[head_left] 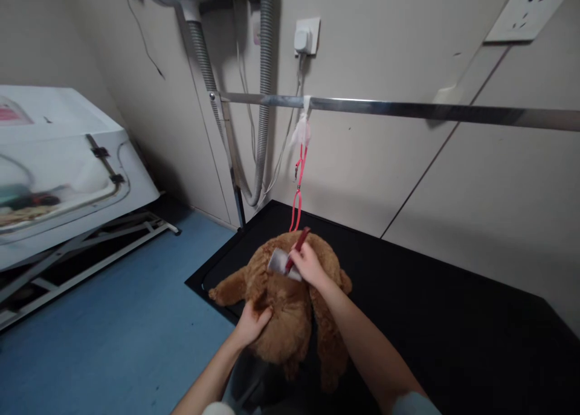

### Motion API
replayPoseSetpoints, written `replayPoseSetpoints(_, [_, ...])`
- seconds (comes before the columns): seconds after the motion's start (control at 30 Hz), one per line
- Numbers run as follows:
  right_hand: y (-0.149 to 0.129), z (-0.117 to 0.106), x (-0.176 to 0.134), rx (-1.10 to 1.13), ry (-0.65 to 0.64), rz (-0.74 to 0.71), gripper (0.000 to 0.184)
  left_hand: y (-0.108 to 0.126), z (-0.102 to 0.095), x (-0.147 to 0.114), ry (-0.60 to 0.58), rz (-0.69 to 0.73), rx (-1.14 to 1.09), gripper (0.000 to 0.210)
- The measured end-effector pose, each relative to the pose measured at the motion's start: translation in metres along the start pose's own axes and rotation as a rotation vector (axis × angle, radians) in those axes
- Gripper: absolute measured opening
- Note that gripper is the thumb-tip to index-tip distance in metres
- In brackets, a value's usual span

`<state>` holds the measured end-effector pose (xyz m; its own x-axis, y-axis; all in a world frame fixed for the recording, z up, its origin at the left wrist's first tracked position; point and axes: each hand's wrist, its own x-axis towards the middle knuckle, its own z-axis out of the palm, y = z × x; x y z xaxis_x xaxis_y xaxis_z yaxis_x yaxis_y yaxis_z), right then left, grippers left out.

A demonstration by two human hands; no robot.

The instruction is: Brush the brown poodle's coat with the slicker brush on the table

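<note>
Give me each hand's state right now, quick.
Left hand: touching the brown, curly-furred animal; open or closed cannot be told.
Right hand: closed, holding the dark-red-handled brush with flat grey head.

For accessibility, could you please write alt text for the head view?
A person's right hand holds a red-handled grey brush over a brown, curly-furred animal on a black table, while the left hand touches its fur. A pink cord hangs behind.

the right hand (308, 264) holds a red-handled brush (279, 262) over a curly brown dog (284, 336); the left hand (252, 323) touches the dog.
</note>
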<state>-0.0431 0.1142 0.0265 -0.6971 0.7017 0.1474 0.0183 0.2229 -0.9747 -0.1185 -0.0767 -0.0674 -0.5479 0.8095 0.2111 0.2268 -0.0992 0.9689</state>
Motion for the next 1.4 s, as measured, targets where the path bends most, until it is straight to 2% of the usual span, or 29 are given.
replayPoseSetpoints(0.07, [0.000, -0.001, -0.002, 0.042, -0.094, 0.034, 0.019, -0.003, 0.003, -0.004, -0.005, 0.028, 0.104, 0.040])
replayPoseSetpoints(0.1, [0.001, -0.002, -0.002, 0.049, -0.089, 0.047, 0.020, -0.006, 0.004, -0.008, 0.019, 0.054, 0.187, 0.039])
replayPoseSetpoints(0.2, [0.004, -0.010, -0.005, 0.076, 0.108, 0.022, 0.022, -0.015, 0.006, -0.019, 0.162, 0.149, 0.472, 0.045])
replayPoseSetpoints(0.3, [0.011, -0.018, -0.014, 0.088, 0.033, 0.051, 0.023, -0.022, 0.006, -0.026, 0.215, 0.207, 0.616, 0.054])
replayPoseSetpoints(0.37, [0.016, -0.021, -0.023, 0.069, 0.001, 0.111, 0.023, -0.024, 0.005, -0.025, 0.207, 0.230, 0.633, 0.054])
replayPoseSetpoints(0.5, [0.025, -0.021, -0.045, 0.060, 0.223, 0.129, 0.021, -0.028, 0.002, -0.015, 0.222, 0.252, 0.632, 0.053])
replayPoseSetpoints(0.6, [0.029, -0.016, -0.058, 0.078, 0.186, 0.139, 0.023, -0.032, -0.001, -0.012, 0.207, 0.286, 0.663, 0.065])
replayPoseSetpoints(0.67, [0.031, -0.018, -0.061, 0.081, 0.181, 0.158, 0.024, -0.035, -0.003, -0.014, 0.188, 0.315, 0.694, 0.061])
replayPoseSetpoints(0.77, [0.033, -0.028, -0.059, 0.060, 0.415, 0.137, 0.024, -0.039, -0.007, -0.020, 0.166, 0.366, 0.735, 0.049])
replayPoseSetpoints(0.8, [0.033, -0.029, -0.060, 0.055, 0.449, 0.126, 0.024, -0.041, -0.007, -0.021, 0.162, 0.382, 0.743, 0.047])
replayPoseSetpoints(0.83, [0.034, -0.029, -0.061, 0.052, 0.418, 0.116, 0.024, -0.042, -0.008, -0.023, 0.160, 0.396, 0.745, 0.047])
replayPoseSetpoints(0.93, [0.033, -0.023, -0.066, 0.019, 0.162, 0.124, 0.023, -0.043, -0.009, -0.025, 0.161, 0.407, 0.732, 0.048])
replayPoseSetpoints(0.97, [0.031, -0.023, -0.066, -0.003, 0.147, 0.131, 0.022, -0.043, -0.009, -0.026, 0.163, 0.402, 0.733, 0.048])
replayPoseSetpoints(1.1, [0.024, -0.026, -0.061, -0.072, 0.421, 0.106, 0.020, -0.039, -0.005, -0.028, 0.151, 0.404, 0.744, 0.049])
replayPoseSetpoints(1.13, [0.023, -0.025, -0.061, -0.073, 0.410, 0.091, 0.020, -0.038, -0.003, -0.029, 0.144, 0.407, 0.736, 0.049])
replayPoseSetpoints(1.23, [0.023, -0.020, -0.061, -0.100, 0.192, 0.106, 0.018, -0.036, 0.003, -0.032, 0.141, 0.406, 0.711, 0.052])
replayPoseSetpoints(1.27, [0.023, -0.020, -0.059, -0.123, 0.157, 0.125, 0.017, -0.036, 0.005, -0.034, 0.151, 0.404, 0.705, 0.053])
replayPoseSetpoints(1.3, [0.023, -0.022, -0.057, -0.146, 0.176, 0.140, 0.016, -0.036, 0.007, -0.035, 0.162, 0.408, 0.702, 0.054])
replayPoseSetpoints(1.4, [0.022, -0.029, -0.050, -0.169, 0.366, 0.104, 0.014, -0.035, 0.011, -0.038, 0.168, 0.430, 0.691, 0.056])
